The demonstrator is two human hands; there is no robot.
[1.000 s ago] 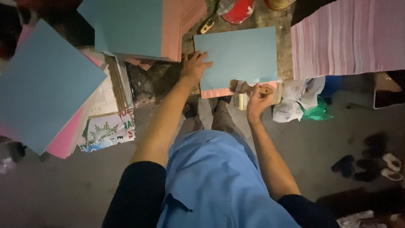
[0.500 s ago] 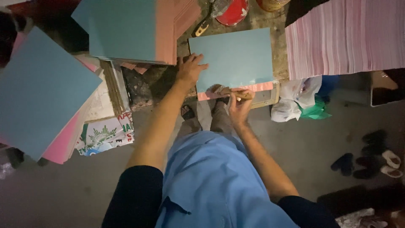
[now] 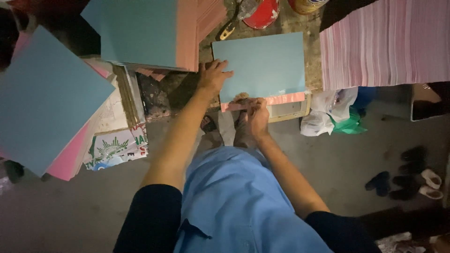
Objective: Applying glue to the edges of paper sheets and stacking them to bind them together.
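A teal sheet (image 3: 262, 63) is laid flat on the stained work surface (image 3: 313, 56), square to the near edge, with a pink strip (image 3: 276, 99) left showing along its near side. The left hand (image 3: 213, 76) is spread open and pressed palm-down on the sheet's left edge, apparently so that the sheet is kept from sliding. The right hand (image 3: 256, 116) is closed around a brush (image 3: 243, 100), whose bristles are laid on the pink strip at the sheet's near left corner; the grip is kept low and close to the bristles, probably for control along the narrow band. To the left of the sheet a stack of teal and pink sheets (image 3: 150, 33) is piled, and to its right a fanned pile of pink sheets (image 3: 384, 42). Beyond the sheet a red tin (image 3: 262, 11) is set within reach.
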